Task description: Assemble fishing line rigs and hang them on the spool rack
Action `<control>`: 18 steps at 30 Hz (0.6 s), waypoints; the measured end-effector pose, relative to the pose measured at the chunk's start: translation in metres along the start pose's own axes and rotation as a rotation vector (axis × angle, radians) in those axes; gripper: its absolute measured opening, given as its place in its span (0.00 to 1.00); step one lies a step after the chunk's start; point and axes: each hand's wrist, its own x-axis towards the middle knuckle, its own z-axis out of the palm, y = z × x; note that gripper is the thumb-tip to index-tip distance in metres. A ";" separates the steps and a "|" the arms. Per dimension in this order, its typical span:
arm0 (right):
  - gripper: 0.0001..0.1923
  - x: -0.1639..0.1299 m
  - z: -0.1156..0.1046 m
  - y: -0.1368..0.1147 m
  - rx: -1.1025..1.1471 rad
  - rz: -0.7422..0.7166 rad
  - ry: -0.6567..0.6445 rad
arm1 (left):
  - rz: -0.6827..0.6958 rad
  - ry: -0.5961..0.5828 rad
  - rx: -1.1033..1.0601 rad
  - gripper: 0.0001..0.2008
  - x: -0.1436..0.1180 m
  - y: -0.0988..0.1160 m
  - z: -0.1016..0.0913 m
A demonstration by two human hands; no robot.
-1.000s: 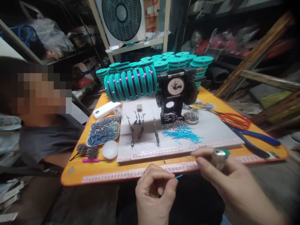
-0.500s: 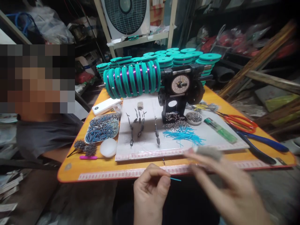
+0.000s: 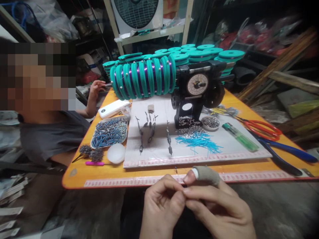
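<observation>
Head view: left hand (image 3: 161, 207) and right hand (image 3: 214, 205) meet fingertip to fingertip just below the orange table (image 3: 74, 172) edge, both pinched shut on something too small to make out. Right forefinger wears a grey finger sleeve (image 3: 206, 175). Green lighter (image 3: 240, 137) lies on the white mat (image 3: 231, 146), beside the blue tube pile (image 3: 198, 141)

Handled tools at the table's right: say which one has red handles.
The scissors, lying behind the blue-handled pliers; their looped handles are red, the pliers' long handles blue.

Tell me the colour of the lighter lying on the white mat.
The lighter is translucent green with a silver metal top, seen in the head view.
</observation>
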 end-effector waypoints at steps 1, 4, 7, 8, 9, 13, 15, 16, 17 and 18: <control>0.19 0.000 -0.002 0.000 -0.032 -0.045 -0.014 | 0.002 -0.015 0.001 0.13 0.001 0.000 -0.001; 0.19 0.001 -0.008 0.003 -0.061 -0.073 -0.036 | 0.036 -0.077 0.044 0.12 0.003 0.000 -0.004; 0.10 0.002 -0.014 0.002 -0.067 -0.024 -0.026 | 0.113 -0.097 0.269 0.09 0.006 0.003 -0.007; 0.07 0.004 -0.016 0.001 -0.084 -0.016 -0.037 | 0.137 -0.097 0.374 0.09 0.007 0.005 -0.007; 0.05 0.005 -0.017 -0.001 -0.106 -0.024 -0.066 | 0.148 -0.102 0.476 0.08 0.007 0.006 -0.007; 0.01 0.012 -0.011 -0.012 -0.211 -0.126 -0.218 | 0.135 -0.151 0.725 0.07 0.011 0.012 -0.007; 0.03 0.016 -0.006 -0.016 -0.239 -0.198 -0.285 | 0.144 -0.188 0.762 0.07 0.012 0.012 -0.008; 0.06 0.017 -0.004 -0.017 -0.252 -0.224 -0.296 | 0.179 -0.210 0.776 0.06 0.012 0.012 -0.009; 0.08 0.019 -0.002 -0.017 -0.253 -0.252 -0.299 | 0.218 -0.228 0.785 0.05 0.011 0.011 -0.010; 0.10 0.019 -0.001 -0.016 -0.247 -0.250 -0.275 | 0.241 -0.231 0.782 0.04 0.010 0.010 -0.011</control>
